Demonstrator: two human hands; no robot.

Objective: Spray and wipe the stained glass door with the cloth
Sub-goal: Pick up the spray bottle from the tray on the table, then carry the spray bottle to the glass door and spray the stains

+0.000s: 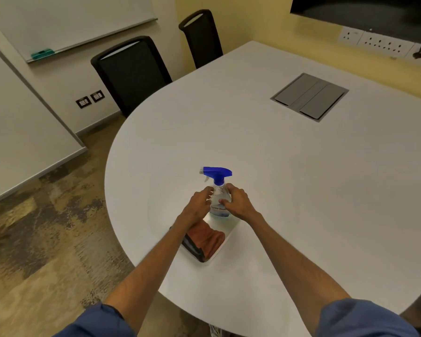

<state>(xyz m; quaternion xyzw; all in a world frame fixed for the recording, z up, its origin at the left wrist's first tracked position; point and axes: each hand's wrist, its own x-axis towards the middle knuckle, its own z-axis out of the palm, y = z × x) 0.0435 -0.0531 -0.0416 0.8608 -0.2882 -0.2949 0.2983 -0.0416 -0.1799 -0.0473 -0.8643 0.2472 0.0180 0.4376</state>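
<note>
A clear spray bottle [218, 177] with a blue trigger head stands upright on the white table [289, 166], nozzle pointing left. My right hand [237, 203] grips the bottle's body from the right, thumb across its front. My left hand [197, 205] curls against the bottle's left side. An orange-brown cloth [206, 239] lies folded just in front of the bottle, under my left wrist, on a flat dark and white item. No glass door is in view.
Two black chairs [131, 71] stand at the table's far left edge. A grey cable hatch [309, 96] is set into the tabletop at the back right. A whiteboard [66, 23] hangs on the left wall, and wall sockets [374, 42] sit behind the table.
</note>
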